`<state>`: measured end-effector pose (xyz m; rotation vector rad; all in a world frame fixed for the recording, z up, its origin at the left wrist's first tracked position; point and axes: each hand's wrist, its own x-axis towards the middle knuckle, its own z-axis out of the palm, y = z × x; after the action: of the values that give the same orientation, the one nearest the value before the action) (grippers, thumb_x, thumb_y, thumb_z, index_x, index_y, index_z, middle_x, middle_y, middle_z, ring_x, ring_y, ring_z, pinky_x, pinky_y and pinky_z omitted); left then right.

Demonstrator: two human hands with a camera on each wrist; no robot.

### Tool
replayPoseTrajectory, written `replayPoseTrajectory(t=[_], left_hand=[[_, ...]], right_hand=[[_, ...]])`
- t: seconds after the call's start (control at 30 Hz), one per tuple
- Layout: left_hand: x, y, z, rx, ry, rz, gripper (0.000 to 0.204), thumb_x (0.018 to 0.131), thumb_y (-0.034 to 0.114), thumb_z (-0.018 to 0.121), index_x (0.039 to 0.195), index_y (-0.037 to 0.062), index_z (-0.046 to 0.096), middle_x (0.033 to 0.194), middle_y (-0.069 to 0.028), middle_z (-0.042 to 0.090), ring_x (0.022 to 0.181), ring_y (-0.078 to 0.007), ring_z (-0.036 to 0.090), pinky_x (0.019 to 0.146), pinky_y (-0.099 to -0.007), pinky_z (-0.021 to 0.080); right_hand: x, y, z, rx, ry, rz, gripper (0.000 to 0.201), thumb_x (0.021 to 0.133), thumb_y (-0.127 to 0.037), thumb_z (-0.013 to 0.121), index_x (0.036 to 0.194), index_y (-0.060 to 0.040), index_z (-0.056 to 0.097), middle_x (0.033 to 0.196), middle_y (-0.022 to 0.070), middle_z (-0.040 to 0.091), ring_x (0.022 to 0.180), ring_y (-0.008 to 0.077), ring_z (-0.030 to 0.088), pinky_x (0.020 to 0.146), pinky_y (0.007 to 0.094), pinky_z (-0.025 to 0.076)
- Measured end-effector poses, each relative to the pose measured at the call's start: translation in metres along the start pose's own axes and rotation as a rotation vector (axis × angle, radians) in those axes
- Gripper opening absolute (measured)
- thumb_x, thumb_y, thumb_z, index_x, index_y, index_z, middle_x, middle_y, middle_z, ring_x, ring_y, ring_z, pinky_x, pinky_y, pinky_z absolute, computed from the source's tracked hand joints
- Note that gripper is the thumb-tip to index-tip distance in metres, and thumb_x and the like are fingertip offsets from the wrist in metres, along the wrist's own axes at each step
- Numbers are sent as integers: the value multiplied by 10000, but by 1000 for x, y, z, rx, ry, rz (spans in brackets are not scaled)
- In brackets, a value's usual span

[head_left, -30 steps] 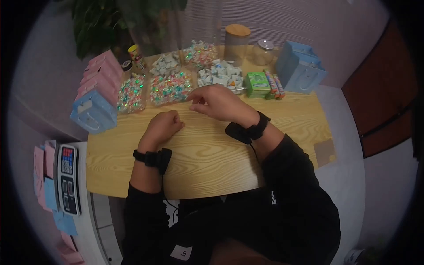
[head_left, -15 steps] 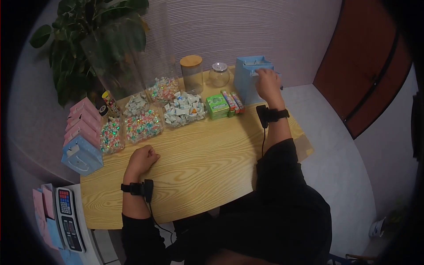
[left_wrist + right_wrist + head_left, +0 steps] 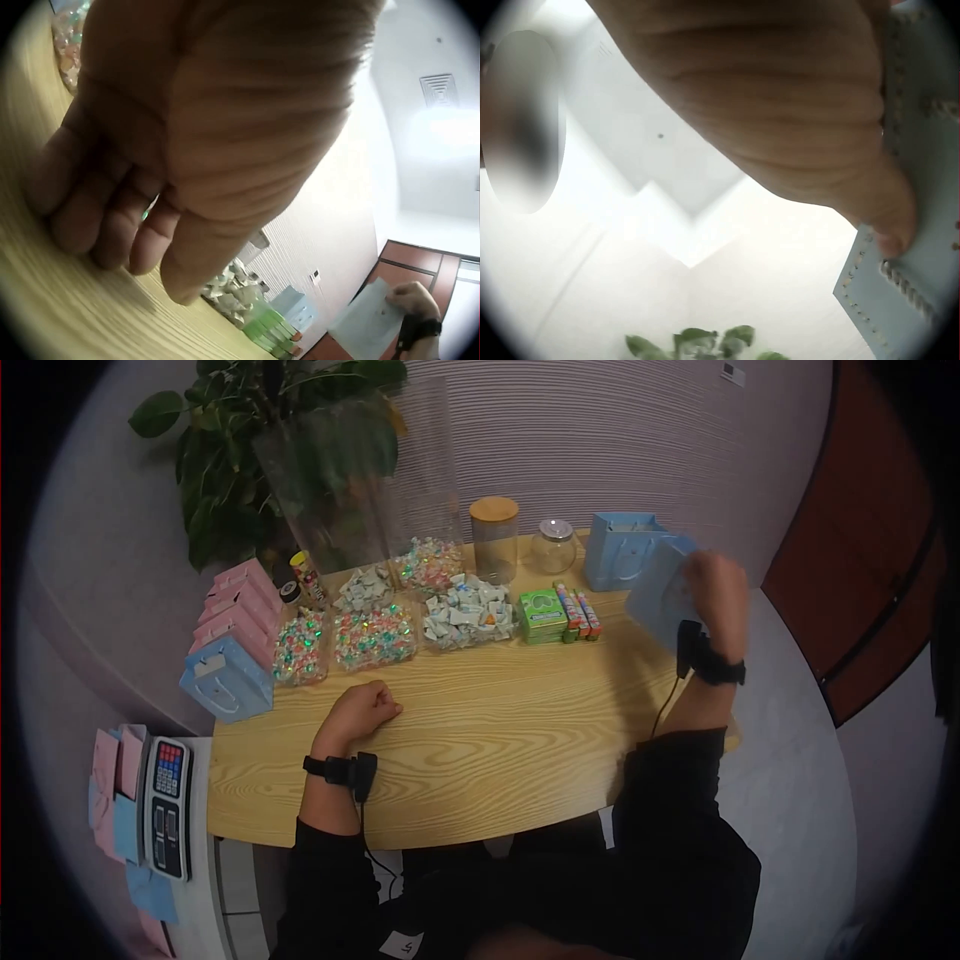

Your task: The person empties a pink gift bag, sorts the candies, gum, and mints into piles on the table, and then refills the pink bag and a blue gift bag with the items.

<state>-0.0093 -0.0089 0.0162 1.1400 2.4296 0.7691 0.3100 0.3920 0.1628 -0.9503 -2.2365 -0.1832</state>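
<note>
My right hand (image 3: 716,600) grips the top edge of a light blue paper bag (image 3: 660,592), which hangs tilted at the table's right side. In the right wrist view the thumb lies over the bag's stitched edge, beside a twisted cord handle (image 3: 909,291). My left hand (image 3: 360,714) rests on the wooden table, fingers loosely curled and holding nothing; in the left wrist view its fingertips (image 3: 112,240) lie near the wood. Another blue bag (image 3: 612,556) stands behind the held one.
Candy trays (image 3: 375,640), a green box (image 3: 543,614), candy tubes (image 3: 577,612), a wooden-lidded jar (image 3: 495,545) and a glass jar (image 3: 554,550) line the table's back. Pink bags (image 3: 240,610) and a blue bag (image 3: 232,682) stand left, above a scale (image 3: 168,810).
My right hand has moved from near the candy trays to the blue bags at the right, and one bag has come away from the other in its grip. The head view has shifted.
</note>
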Motion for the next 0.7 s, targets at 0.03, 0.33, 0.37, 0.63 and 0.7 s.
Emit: replayPoseTrajectory(t=[0.03, 0.33, 0.37, 0.63, 0.7], left_hand=[[-1, 3, 0, -29, -28, 18, 272, 825, 263, 753, 841, 28, 618, 724, -75, 636, 661, -188, 595, 616, -327, 473], [-22, 82, 42, -508, -232, 262, 845, 791, 211, 814, 1451, 22, 320, 1259, -125, 541, 1097, -163, 554, 934, -296, 460], [-21, 86, 51, -621, -102, 372, 921, 760, 265, 838, 1454, 0, 293, 1294, -151, 517, 1161, -202, 524, 982, -316, 434], [-25, 67, 20, -964, 169, 208, 987, 720, 301, 854, 1449, -15, 269, 1365, -151, 468, 1296, -256, 434, 1079, -387, 359], [-21, 55, 15, -977, 157, 194, 953, 739, 263, 828, 1455, -14, 263, 1363, -149, 472, 1290, -254, 439, 1076, -385, 361]], right_hand=[[-5, -12, -15, 55, 39, 21, 136, 795, -142, 685, 890, -47, 705, 876, 153, 669, 803, 334, 656, 662, 427, 512], [-32, -128, -48, 757, 76, -386, 78, 858, -8, 647, 929, 16, 625, 810, 119, 620, 679, 266, 633, 594, 327, 469], [-35, -142, -38, 864, 36, -434, 82, 860, 2, 648, 932, 27, 618, 802, 116, 614, 673, 253, 627, 590, 314, 464], [-58, -200, 56, 1673, -768, -70, 157, 980, -168, 588, 1032, -21, 600, 884, -11, 635, 793, 49, 558, 705, 208, 459], [-70, -205, 75, 1726, -812, 46, 155, 978, -168, 592, 1029, -22, 603, 880, -10, 631, 792, 49, 551, 703, 205, 454]])
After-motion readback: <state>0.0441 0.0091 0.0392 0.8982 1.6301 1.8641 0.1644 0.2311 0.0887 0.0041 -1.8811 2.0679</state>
